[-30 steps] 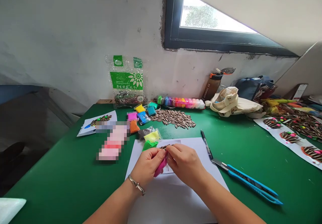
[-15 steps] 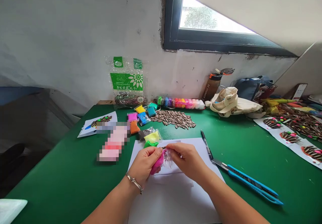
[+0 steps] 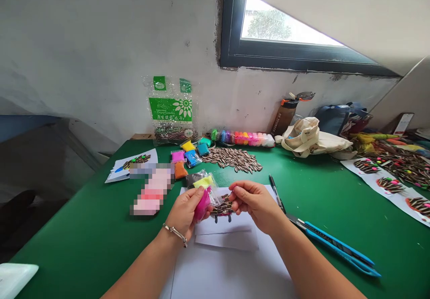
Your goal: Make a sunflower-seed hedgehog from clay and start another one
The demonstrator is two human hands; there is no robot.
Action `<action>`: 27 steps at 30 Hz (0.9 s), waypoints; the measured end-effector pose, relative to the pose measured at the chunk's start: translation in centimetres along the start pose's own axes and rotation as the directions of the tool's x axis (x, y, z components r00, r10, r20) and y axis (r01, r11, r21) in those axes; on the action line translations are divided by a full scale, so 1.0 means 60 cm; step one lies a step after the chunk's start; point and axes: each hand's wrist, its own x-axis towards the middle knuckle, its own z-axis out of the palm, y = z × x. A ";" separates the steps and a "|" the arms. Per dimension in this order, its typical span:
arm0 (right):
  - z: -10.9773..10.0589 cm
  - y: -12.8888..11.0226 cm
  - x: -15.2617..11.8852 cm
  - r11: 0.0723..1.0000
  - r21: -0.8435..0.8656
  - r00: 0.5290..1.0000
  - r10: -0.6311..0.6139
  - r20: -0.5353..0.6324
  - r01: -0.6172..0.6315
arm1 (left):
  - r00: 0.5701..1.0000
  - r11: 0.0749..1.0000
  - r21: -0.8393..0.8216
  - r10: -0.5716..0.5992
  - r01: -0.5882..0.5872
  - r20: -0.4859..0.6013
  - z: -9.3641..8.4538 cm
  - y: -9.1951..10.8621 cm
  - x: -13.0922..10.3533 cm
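1 pink packet [image 3: 202, 205] shows in the head view, gripped between the thumb and curled fingers of the left hand [image 3: 184, 211], above a white sheet [image 3: 215, 272]. The right hand [image 3: 257, 202] has thumb and forefinger pinched together; I cannot tell whether anything is between them. Between the 2 hands, a seed-covered figure [image 3: 221, 205] lies over the sheet. Near the tabletop's [image 3: 83, 245] far edge sits a seed pile [image 3: 235, 160].
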 end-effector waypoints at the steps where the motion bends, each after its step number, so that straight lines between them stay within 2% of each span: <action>1: -0.001 0.000 0.000 1.000 0.018 1.000 0.005 -0.001 -0.005 | 1.000 1.000 0.002 0.017 -0.016 -0.009 -0.001 0.000 0.002; 5: -0.007 -0.001 0.002 0.999 0.035 0.999 0.005 -0.042 -0.003 | 0.991 0.991 0.005 0.133 -0.133 -0.026 -0.012 -0.001 0.020; 9: -0.011 -0.001 0.007 1.000 0.005 0.990 -0.002 -0.139 0.002 | 0.951 0.950 0.079 0.307 -0.303 -0.038 -0.031 -0.011 0.051; 12: -0.011 0.000 0.008 0.999 -0.034 0.989 -0.004 -0.150 -0.001 | 0.918 0.918 0.112 0.390 -0.380 -0.077 -0.038 -0.016 0.067; 14: -0.009 0.000 0.008 0.997 -0.075 0.993 0.009 -0.117 -0.018 | 0.914 0.920 0.079 0.390 -0.383 -0.112 -0.037 -0.013 0.068; 17: -0.005 0.005 0.008 0.980 -0.192 0.996 0.028 -0.087 -0.044 | 0.931 0.942 0.000 0.332 -0.336 -0.152 -0.033 -0.001 0.063; 21: -0.005 0.018 0.014 0.934 -0.355 0.997 -0.004 -0.082 -0.025 | 0.931 0.946 -0.061 0.301 -0.319 -0.206 -0.033 0.018 0.065; 27: -0.020 0.036 0.025 0.875 -0.483 0.997 -0.041 -0.066 0.004 | 0.909 0.934 0.018 0.352 -0.357 -0.223 -0.034 0.024 0.085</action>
